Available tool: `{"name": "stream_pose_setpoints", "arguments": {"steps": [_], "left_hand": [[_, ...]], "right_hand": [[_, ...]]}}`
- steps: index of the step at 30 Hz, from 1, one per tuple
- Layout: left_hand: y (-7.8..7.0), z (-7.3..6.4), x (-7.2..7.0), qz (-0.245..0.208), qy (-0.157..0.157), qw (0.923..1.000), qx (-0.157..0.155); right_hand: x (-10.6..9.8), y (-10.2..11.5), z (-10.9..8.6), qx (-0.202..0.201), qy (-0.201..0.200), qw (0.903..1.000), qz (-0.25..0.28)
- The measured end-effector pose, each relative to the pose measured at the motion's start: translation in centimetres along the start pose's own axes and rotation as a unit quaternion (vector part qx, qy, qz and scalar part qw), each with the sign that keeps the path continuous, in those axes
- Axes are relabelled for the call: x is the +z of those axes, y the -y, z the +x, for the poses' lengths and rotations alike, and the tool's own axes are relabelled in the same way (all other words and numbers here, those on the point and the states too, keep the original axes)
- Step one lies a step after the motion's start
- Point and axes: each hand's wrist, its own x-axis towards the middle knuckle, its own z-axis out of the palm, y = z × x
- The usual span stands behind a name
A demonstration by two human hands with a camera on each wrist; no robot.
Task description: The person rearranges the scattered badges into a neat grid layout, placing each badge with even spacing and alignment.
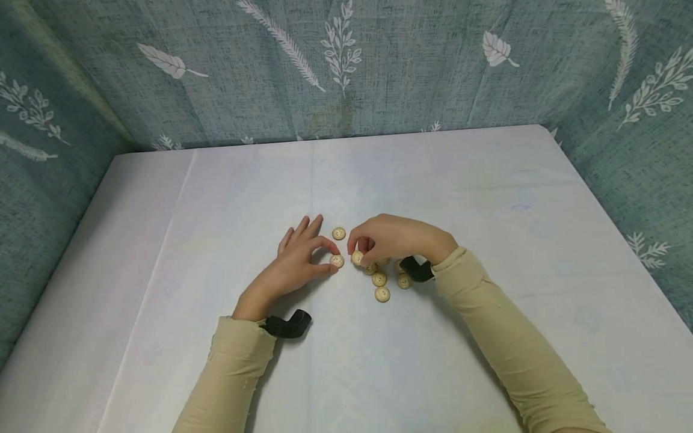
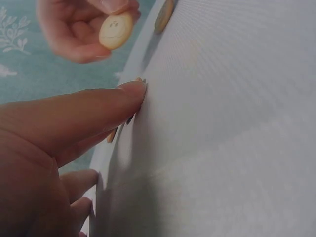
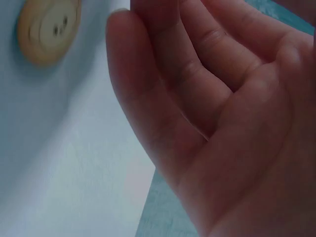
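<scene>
My right hand [image 1: 397, 236] pinches a round pale wooden button [image 1: 357, 258] between thumb and fingers. In the left wrist view that same button [image 2: 116, 31] is held up off the table, its face with small dark marks showing. My left hand [image 1: 295, 261] has its thumb and index finger at opposite edges of another wooden button [image 1: 337, 261], with the other fingers spread. Just beyond it lies a loose button [image 1: 338, 233]. Several more buttons [image 1: 382, 294] lie under and in front of my right hand, some partly hidden by it.
A white cloth covers the table [image 1: 162, 361]. Green leaf-patterned curtains [image 1: 400, 72] hang behind it and at both sides. Black wrist straps or mounts [image 1: 289, 325] stick out from the beige sleeves, the right one [image 1: 417, 269] over some buttons.
</scene>
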Motion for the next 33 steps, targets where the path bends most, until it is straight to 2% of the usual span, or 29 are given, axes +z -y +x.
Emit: {"name": "stream_pose_setpoints", "arguments": {"steps": [12, 21, 33], "left_hand": [[0.0, -0.1, -0.4, 0.002, -0.003, 1.0000, 0.001], [0.2, -0.1, 0.2, -0.002, 0.003, 1.0000, -0.001], [-0.1, -0.1, -0.1, -0.004, 0.001, 1.0000, 0.000]], "right_hand": [[-1.1, -1.8, -0.2, 0.001, -0.054, 0.9983, 0.022], [-1.1, -3.1, -0.1, 0.014, -0.074, 0.9962, 0.044], [-2.3, -3.3, 0.7, 0.031, -0.092, 0.9937, 0.056]]}}
